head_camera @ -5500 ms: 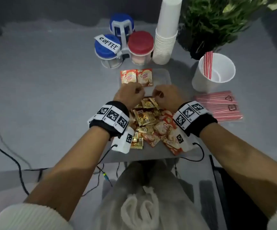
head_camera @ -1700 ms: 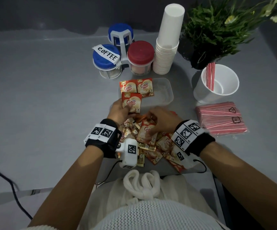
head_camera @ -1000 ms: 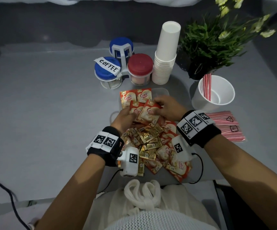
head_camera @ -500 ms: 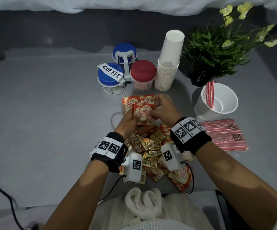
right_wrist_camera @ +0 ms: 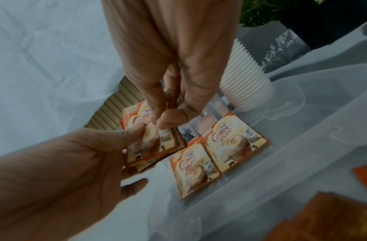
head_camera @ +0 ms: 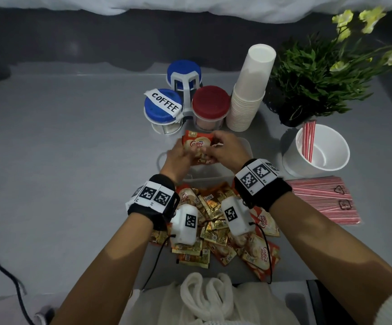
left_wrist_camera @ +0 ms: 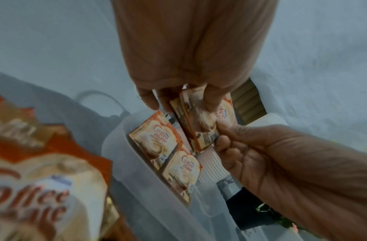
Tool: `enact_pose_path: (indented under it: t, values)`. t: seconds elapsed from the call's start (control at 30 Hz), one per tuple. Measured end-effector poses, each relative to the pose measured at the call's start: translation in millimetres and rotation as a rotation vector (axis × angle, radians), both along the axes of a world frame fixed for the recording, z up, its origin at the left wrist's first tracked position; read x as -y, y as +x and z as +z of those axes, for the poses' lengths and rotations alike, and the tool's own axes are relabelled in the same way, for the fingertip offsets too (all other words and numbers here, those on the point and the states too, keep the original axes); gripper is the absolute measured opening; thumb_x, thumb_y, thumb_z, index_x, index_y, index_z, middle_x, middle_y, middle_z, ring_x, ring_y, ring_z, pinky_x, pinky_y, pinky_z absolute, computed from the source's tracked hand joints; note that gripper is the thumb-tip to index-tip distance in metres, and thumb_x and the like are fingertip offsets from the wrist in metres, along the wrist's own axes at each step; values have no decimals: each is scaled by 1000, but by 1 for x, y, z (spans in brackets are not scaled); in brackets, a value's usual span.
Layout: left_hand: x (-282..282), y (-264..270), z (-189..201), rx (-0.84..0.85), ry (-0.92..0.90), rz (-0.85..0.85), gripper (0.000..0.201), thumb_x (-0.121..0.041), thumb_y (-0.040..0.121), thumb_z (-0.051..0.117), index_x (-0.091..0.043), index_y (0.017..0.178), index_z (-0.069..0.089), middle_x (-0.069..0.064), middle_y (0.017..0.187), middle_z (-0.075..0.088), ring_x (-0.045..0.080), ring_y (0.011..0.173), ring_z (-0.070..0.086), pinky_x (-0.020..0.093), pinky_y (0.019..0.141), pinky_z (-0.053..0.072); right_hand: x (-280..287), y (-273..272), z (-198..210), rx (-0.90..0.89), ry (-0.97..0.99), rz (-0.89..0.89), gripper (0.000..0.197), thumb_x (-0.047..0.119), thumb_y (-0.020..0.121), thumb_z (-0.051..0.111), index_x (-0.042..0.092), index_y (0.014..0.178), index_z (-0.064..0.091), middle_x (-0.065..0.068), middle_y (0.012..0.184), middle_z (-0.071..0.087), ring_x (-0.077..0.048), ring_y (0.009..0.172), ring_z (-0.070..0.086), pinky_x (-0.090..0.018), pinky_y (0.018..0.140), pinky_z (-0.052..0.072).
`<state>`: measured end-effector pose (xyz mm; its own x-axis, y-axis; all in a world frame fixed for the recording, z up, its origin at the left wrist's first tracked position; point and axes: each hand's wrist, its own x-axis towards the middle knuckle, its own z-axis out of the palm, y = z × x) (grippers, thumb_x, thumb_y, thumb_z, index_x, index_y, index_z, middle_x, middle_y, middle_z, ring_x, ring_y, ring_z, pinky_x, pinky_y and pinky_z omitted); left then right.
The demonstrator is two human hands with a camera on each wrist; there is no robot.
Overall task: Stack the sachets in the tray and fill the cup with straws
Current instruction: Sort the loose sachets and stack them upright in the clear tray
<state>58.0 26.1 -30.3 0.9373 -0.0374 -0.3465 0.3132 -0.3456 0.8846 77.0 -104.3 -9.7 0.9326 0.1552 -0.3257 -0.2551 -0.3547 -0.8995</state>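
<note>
Together pinched by left hand (head_camera: 181,158) and right hand (head_camera: 223,153): small bundle of orange-and-cream Coffee-mate sachets (head_camera: 196,146), held over clear tray (head_camera: 246,148), two sachets (right_wrist_camera: 217,151) flat inside.

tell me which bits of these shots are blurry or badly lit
Head view: dim, even light, sharp enough to read the COFFEE label; edges bow from the wide lens. Left wrist view: the near sachet pile at lower left is heavily blurred, the held sachets smeared. Right wrist view: the two sachets in the tray read clearly; the left hand and frame corners are soft.
</note>
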Motion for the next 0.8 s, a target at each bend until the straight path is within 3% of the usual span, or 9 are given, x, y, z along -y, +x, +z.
enact_pose_path:
  t: [0.03,0.1,0.23,0.33,0.43,0.53,0.7,0.8]
  values:
    - [-3,3,-2,12,127,-21,51,-41,92,45,-7,131,43,19,128,50,33,121,45,39,104,37,-1,2,-1,2,-20,7,26,-1,86,58,-4,111,54,-8,86,58,-11,61,56,-21,54,50]
    - [-8,8,-3,-4,331,5,43,-34,96,42,-10,131,43,19,132,39,34,127,30,40,106,28,-2,8,-5,26,-93,18,24,1,85,60,-2,108,57,-8,86,60,-12,63,56,-20,56,50]
    - [-15,13,-9,-4,409,50,39,-14,94,46,-11,132,41,17,134,33,33,128,27,36,105,28,-1,11,-20,75,-322,68,26,2,82,62,-1,107,61,-14,104,65,-20,94,60,-21,76,44]
    - [-14,11,-16,-38,410,-29,48,-5,91,46,-5,137,33,18,135,33,32,130,31,33,107,29,-7,10,-34,70,-419,98,25,6,82,64,0,106,61,-15,110,64,-27,105,59,-25,82,40]
    - [-16,12,-25,-21,464,-100,51,0,88,46,-2,137,32,23,130,37,35,124,36,34,104,32,-16,14,-43,50,-463,85,28,10,84,62,1,110,59,-16,115,62,-28,110,56,-27,88,41]
    - [-16,11,-31,-22,491,-117,56,3,83,53,-2,135,33,20,127,37,34,119,42,31,99,36,-21,15,-44,46,-461,17,31,10,86,59,4,116,57,-17,118,61,-30,113,56,-38,98,45]
    - [-12,12,-37,31,525,-136,63,-1,77,63,-1,133,34,19,128,38,32,118,42,32,98,37,-26,19,-41,112,-511,-50,28,9,88,54,3,115,53,-18,117,62,-32,112,56,-37,95,43]
    - [-9,12,-35,20,513,-134,74,-6,73,71,0,135,31,19,129,37,32,118,43,36,101,39,-25,13,-41,92,-395,-73,32,5,85,57,5,116,49,-17,113,62,-31,106,58,-41,93,48]
